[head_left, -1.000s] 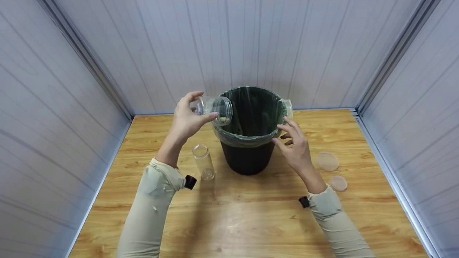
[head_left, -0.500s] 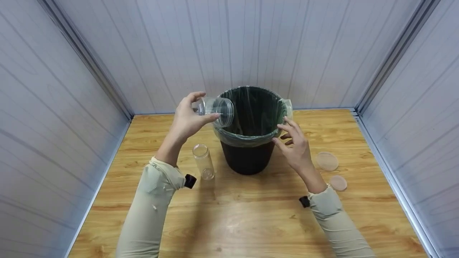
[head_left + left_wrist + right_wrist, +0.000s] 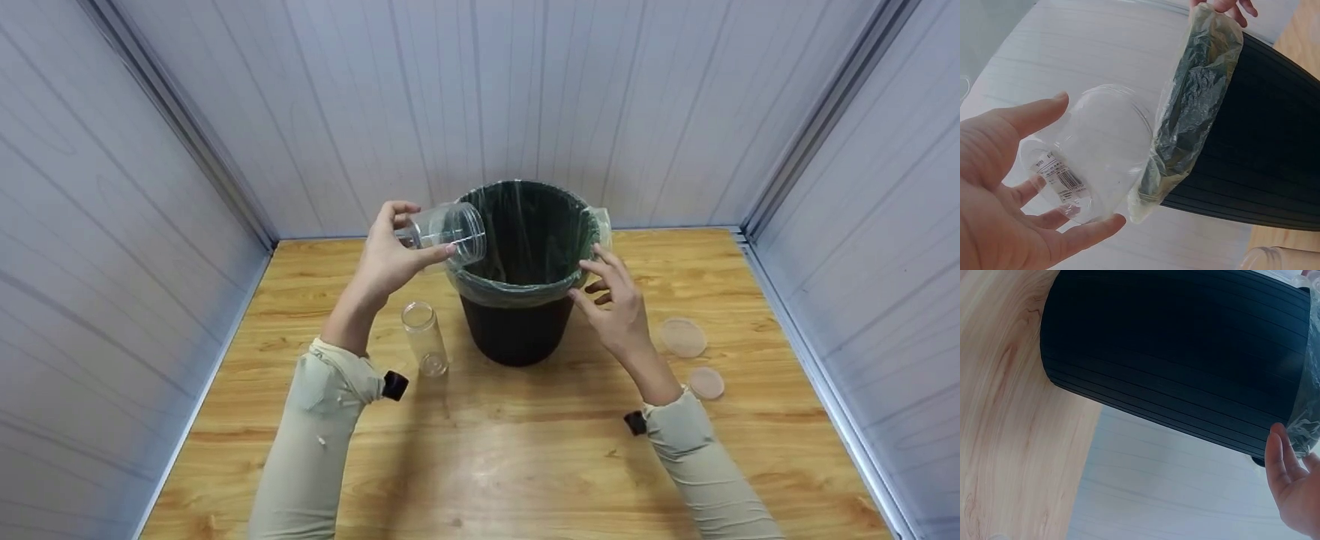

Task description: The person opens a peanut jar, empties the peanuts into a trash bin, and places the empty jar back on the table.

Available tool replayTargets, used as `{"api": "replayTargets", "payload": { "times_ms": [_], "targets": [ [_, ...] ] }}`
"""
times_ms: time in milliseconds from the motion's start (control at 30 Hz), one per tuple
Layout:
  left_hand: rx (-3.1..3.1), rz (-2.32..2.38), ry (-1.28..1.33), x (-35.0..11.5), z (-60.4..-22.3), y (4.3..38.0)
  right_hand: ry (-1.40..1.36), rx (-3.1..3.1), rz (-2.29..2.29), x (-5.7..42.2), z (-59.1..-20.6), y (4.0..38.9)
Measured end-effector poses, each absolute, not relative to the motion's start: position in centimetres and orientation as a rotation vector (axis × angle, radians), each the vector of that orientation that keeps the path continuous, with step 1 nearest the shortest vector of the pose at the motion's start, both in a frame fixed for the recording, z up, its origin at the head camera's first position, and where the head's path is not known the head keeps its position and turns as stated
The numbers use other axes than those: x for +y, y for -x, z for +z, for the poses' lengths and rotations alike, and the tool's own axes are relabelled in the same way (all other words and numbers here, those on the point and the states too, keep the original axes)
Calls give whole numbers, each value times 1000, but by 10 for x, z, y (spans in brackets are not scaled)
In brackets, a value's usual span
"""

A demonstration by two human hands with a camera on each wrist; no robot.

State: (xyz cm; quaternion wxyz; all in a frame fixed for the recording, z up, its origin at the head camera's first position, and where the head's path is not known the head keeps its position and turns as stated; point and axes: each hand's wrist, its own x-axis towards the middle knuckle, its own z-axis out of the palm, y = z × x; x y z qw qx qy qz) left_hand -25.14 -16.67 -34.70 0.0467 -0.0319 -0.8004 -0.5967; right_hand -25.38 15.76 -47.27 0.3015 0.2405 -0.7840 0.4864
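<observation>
My left hand [image 3: 386, 255] holds a clear plastic jar [image 3: 454, 229] on its side, mouth facing right over the left rim of the black trash bin [image 3: 516, 334]. In the left wrist view, a barcode label [image 3: 1064, 177] shows on the jar's base, and the jar looks see-through with nothing visible inside. A thin translucent bag [image 3: 1185, 118] lines the bin and folds down over its rim. On the bin's right side, my right hand [image 3: 619, 307] touches the bag-covered rim with relaxed, spread fingers.
Left of the bin, a tall clear jar [image 3: 425, 337] stands uncapped on the wooden tabletop [image 3: 495, 465]. Two translucent round lids, one larger [image 3: 682, 337] and one smaller [image 3: 706, 382], lie to the right. Pale panel walls [image 3: 450, 90] enclose the back and sides.
A small yellowish bit inside the jar's mouth a second ago is no longer seen there. My left hand has dipped slightly with the jar; my right hand stays at the rim.
</observation>
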Motion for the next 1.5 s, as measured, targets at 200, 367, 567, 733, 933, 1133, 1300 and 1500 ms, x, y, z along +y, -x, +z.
{"api": "replayTargets", "payload": {
  "times_ms": [200,367,567,733,933,1133,1300,1500],
  "targets": [
    [-2449,-1847,72,-170,-356,251,-653,-2074,1300,158,-472,253],
    [-2475,-1854,117,-175,-358,249,-647,-2090,1301,159,-471,252],
    [-2600,-1644,115,-178,-357,247,-661,-2067,1305,159,-472,252],
    [-2738,-1351,65,-177,-356,245,-648,-2066,1299,158,-472,252],
    [-2699,-1355,2,-178,-362,243,-641,-2067,1277,152,-462,244],
    [-2564,-1446,-56,-187,-373,240,-639,-2076,1283,145,-439,225],
    [-2496,-1397,-167,-200,-388,236,-653,-2053,1281,145,-444,228],
    [-2394,-1366,-332,-221,-417,236,-639,-2069,1290,153,-467,243]
  ]
}}
